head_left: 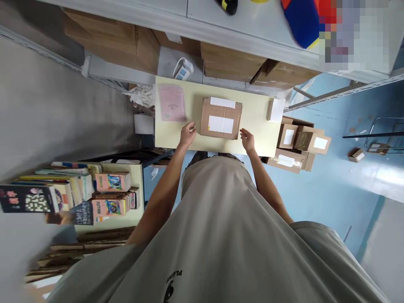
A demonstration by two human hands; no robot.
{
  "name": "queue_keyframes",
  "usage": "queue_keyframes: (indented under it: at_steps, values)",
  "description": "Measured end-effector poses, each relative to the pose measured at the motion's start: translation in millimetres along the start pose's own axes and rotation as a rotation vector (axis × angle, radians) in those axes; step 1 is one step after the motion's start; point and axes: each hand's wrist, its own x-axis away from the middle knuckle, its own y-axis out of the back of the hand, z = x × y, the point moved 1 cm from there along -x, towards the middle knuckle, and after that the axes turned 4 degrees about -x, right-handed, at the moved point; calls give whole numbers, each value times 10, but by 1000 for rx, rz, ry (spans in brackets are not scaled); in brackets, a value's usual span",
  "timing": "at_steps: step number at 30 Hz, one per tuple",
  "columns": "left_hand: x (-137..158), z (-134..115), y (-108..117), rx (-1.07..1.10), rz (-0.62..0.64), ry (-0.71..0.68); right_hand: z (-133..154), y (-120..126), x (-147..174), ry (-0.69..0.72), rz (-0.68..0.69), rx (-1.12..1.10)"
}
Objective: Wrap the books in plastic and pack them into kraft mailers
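Note:
A closed brown cardboard box [221, 110] lies on the pale yellow table in front of me, with white labels on its top. My left hand [188, 134] hovers just off the box's left side, fingers loosely bent and slightly apart, holding nothing I can see. On the opposite side, my right hand [247, 139] is close to the lower right corner, its fingers also loosely curved and without anything visible in them. Left of the box lies a flat pink plastic-wrapped packet [172, 103]. Toward the right end stands a small white box [275, 110].
Behind the table [192, 144] are large cartons [233, 63] and a power strip [184, 69] beneath a grey shelf [151, 12]. Stacked books [110, 183] stand at lower left, above flattened cardboard [91, 246]. Open cartons [288, 141] sit on the right of the table.

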Motion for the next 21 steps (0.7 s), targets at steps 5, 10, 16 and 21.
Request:
queue_keyframes:
  at_steps: [5,10,16,21]
  values:
    - [-394,-206,-108,187,57,-77,199,-9,-374,-91,-71,-232]
    - [-323,-391,-138,195,81,-113,420,-24,-392,-59,-61,-244]
    - [59,-592,135,178,-15,-185,730,145,-44,80,-52,-264]
    - [269,-646,158,167,-2,-183,795,152,144,52,-9,-270]
